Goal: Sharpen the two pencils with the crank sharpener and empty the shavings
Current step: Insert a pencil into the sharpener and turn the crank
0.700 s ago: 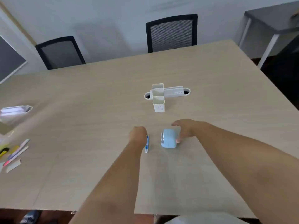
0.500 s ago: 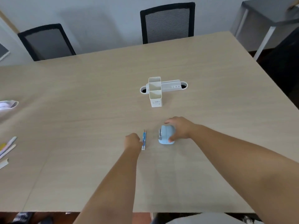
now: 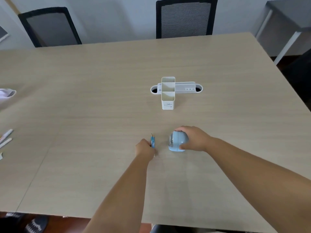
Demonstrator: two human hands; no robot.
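Observation:
A light-blue crank sharpener (image 3: 176, 142) stands on the wooden table (image 3: 101, 115), a little in front of the middle. My right hand (image 3: 193, 138) wraps over its top and right side and grips it. Just left of it lie the blue pencils (image 3: 153, 142), points toward the far side. My left hand (image 3: 144, 147) closes its fingers on the pencils' near ends; I cannot tell how many it holds. The sharpener's crank is hidden under my right hand.
A white desk organiser (image 3: 168, 93) stands beyond the sharpener, in front of a white cable tray (image 3: 185, 88). Pens and markers (image 3: 5, 138) lie at the left edge. Two black chairs (image 3: 185, 17) stand behind the table.
My right hand has closed around the sharpener from its right side. My left hand has settled onto the pencils' near ends. The camera has tilted slightly.

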